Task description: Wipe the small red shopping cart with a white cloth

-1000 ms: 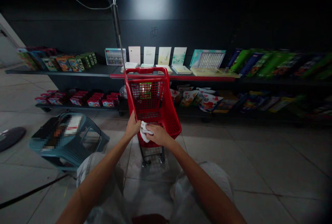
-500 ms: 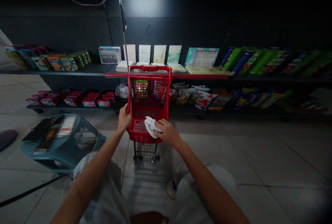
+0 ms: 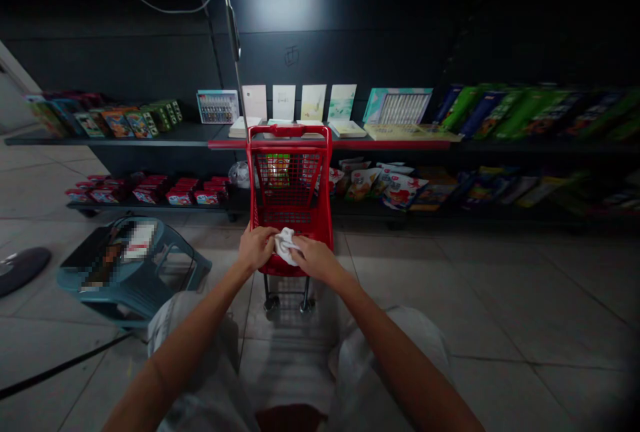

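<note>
A small red shopping cart point(image 3: 327, 185) with mesh walls stands upright on the tiles directly in front of me. Above its near end, both of my hands meet at a crumpled white cloth point(image 3: 287, 245). My right hand point(image 3: 316, 259) grips the cloth from the right, fingers closed on it. From the left, my left hand point(image 3: 257, 247) has its fingers curled against the cloth's other side, pinching its edge. Part of the cart's near rim is hidden behind the hands.
A blue-grey plastic stool point(image 3: 170, 252) stands at my left, with blurred items on top. Behind the cart, a dark shelf point(image 3: 185, 133) carries books, boxes and snack bags point(image 3: 405, 189). A thin metal pole point(image 3: 233, 32) rises near the cart. A dark round base point(image 3: 25, 271) lies far left.
My left hand has let go of the cart's left side and come down and right to the cloth. The cloth, in my right hand, is now bunched between both hands.
</note>
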Tool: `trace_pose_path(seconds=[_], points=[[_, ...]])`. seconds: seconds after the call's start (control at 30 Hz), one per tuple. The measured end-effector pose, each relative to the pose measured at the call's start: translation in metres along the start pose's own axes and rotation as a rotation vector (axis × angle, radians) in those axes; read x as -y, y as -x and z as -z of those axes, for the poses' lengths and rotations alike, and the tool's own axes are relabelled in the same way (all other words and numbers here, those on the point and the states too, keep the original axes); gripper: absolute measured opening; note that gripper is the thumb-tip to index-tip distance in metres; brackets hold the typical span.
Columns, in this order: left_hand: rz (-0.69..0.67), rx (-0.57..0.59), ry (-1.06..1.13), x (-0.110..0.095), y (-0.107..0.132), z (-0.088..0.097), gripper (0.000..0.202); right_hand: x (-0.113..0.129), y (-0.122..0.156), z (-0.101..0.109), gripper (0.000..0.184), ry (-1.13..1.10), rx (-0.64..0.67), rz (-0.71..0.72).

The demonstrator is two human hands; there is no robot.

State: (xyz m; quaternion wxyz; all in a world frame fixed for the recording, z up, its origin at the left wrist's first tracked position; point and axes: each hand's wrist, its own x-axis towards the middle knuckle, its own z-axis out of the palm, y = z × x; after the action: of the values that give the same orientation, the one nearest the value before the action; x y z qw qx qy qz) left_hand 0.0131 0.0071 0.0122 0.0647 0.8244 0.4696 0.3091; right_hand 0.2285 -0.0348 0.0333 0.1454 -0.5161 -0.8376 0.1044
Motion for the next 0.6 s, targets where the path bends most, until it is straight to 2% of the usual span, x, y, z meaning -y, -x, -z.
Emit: trace_pose_path(seconds=[0.2, 0.4, 0.5, 0.6], points=[[-0.077, -0.096, -0.078, -0.012, 0.006, 0.006, 0.033, 0.022, -0.021, -0.01, 0.026, -0.169, 0.069, -0.041], [-0.106, -0.048, -0.091, -0.007, 0.004, 0.004, 0.038, 0.015, -0.046, -0.012, 0.033, -0.427, 0.272, 0.055], [-0.095, 0.026, -0.168, -0.004, 0.001, 0.005, 0.038, 0.014, -0.054, -0.015, 0.03, -0.388, 0.293, 0.059], [-0.086, 0.067, -0.243, -0.004, -0.001, 0.008, 0.041, 0.012, -0.054, -0.012, 0.031, -0.258, 0.32, 0.05]])
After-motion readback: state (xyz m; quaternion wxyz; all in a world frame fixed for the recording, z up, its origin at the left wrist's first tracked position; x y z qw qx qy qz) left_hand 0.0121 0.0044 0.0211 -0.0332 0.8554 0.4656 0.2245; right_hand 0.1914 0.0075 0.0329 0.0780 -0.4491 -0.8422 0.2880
